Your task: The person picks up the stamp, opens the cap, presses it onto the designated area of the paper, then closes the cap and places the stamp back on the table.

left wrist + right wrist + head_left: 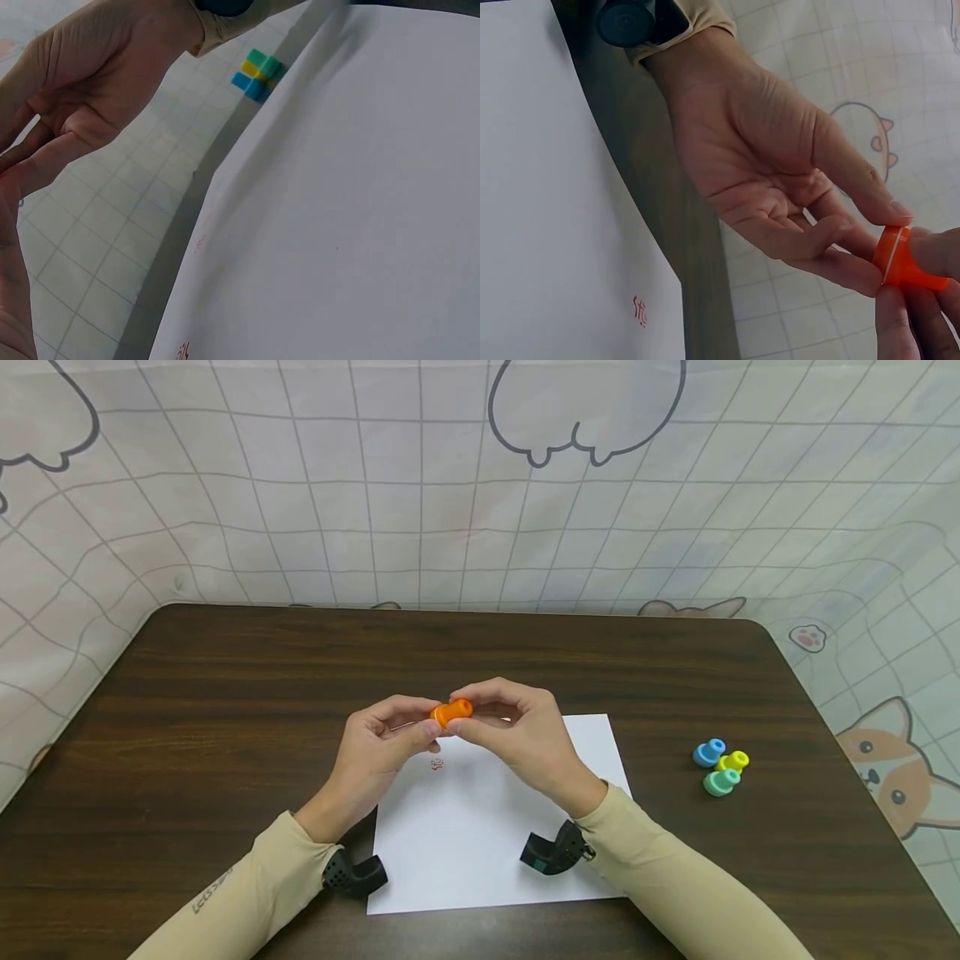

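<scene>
Both hands hold a small orange stamp [452, 713] above the far edge of a white sheet of paper [480, 835]. My left hand [367, 750] pinches its wider end between thumb and fingers. On the narrower handle end, my right hand [531, 739] has its thumb and fingertips. A pale line circles the stamp's wide orange part [900, 268] in the right wrist view, where a cap seems to meet the body. Beneath the hands, a small red printed character mark [437, 764] shows on the paper. In the left wrist view the stamp is almost wholly out of sight.
Three more stamps stand close together on the dark wooden table [225, 693], right of the paper: blue [708, 752], yellow [733, 762] and teal [722, 782]. Behind the table hangs a white gridded cloth [420, 510] with cartoon drawings.
</scene>
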Action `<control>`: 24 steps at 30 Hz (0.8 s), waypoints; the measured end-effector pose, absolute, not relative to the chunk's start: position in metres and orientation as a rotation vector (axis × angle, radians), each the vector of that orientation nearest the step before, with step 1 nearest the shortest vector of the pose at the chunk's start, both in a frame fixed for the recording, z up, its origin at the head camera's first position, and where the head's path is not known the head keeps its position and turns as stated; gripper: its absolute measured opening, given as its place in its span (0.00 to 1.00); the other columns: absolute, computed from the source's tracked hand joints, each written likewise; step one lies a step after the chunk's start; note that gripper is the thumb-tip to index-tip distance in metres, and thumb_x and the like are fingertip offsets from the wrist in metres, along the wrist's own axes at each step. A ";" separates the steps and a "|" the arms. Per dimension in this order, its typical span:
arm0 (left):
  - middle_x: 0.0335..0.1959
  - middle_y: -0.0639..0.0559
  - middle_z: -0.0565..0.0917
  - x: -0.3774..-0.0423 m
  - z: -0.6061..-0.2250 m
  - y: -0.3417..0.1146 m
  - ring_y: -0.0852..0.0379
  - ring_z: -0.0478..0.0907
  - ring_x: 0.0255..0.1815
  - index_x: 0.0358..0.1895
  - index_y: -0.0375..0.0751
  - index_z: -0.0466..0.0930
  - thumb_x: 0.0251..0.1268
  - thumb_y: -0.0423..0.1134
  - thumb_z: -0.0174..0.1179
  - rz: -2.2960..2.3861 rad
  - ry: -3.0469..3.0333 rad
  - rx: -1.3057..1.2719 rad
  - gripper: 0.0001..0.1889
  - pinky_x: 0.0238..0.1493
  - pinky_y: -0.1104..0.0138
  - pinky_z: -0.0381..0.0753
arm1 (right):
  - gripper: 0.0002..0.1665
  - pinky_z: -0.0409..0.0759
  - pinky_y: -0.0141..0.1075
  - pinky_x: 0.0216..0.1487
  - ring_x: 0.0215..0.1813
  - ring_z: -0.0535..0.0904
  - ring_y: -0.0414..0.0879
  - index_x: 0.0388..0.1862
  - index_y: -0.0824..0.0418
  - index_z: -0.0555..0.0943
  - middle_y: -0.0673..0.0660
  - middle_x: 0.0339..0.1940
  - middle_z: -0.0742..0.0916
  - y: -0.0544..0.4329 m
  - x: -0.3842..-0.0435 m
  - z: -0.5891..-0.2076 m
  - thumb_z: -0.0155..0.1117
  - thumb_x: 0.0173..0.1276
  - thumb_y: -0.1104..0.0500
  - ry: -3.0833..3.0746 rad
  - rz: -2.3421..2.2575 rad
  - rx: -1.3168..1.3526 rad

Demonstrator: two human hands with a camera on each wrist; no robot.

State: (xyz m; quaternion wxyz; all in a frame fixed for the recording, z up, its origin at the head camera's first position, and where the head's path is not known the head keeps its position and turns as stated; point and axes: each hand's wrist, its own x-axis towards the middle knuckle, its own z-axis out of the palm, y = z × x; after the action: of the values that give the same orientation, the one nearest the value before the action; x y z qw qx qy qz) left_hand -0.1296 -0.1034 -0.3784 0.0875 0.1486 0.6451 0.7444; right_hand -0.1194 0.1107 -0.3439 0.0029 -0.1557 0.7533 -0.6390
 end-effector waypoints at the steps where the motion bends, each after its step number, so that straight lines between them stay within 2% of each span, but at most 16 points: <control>1: 0.47 0.58 0.90 -0.129 -0.378 -0.104 0.59 0.89 0.40 0.53 0.43 0.86 0.69 0.34 0.68 2.215 1.924 0.441 0.12 0.49 0.68 0.90 | 0.16 0.89 0.35 0.54 0.51 0.90 0.47 0.51 0.60 0.88 0.59 0.51 0.90 0.110 -0.119 -0.344 0.76 0.65 0.64 2.364 -2.003 -0.487; 11: 0.46 0.57 0.90 -0.130 -0.373 -0.104 0.49 0.90 0.42 0.54 0.38 0.85 0.68 0.34 0.69 2.178 1.991 0.477 0.13 0.49 0.64 0.91 | 0.15 0.90 0.36 0.52 0.49 0.89 0.45 0.50 0.58 0.88 0.58 0.49 0.91 0.110 -0.118 -0.339 0.76 0.64 0.63 2.361 -2.012 -0.488; 17: 0.46 0.57 0.90 -0.129 -0.370 -0.102 0.52 0.89 0.40 0.54 0.39 0.85 0.68 0.34 0.69 2.175 1.976 0.500 0.13 0.49 0.63 0.91 | 0.16 0.90 0.37 0.52 0.48 0.89 0.45 0.51 0.57 0.88 0.58 0.50 0.91 0.113 -0.116 -0.337 0.77 0.64 0.63 2.355 -2.023 -0.481; 24: 0.46 0.58 0.89 -0.128 -0.365 -0.100 0.56 0.90 0.41 0.58 0.33 0.82 0.68 0.34 0.69 2.169 2.018 0.530 0.18 0.50 0.65 0.91 | 0.16 0.90 0.38 0.55 0.49 0.91 0.46 0.50 0.60 0.87 0.59 0.50 0.90 0.117 -0.116 -0.335 0.77 0.64 0.64 2.279 -2.075 -0.474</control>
State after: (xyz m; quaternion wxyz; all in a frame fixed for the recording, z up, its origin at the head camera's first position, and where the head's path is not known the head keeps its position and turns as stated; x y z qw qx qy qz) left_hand -0.1284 -0.1003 -0.3650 0.0660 0.1756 0.6692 0.7191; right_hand -0.1158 0.1171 -0.3354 0.0115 -0.1518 0.7309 -0.6653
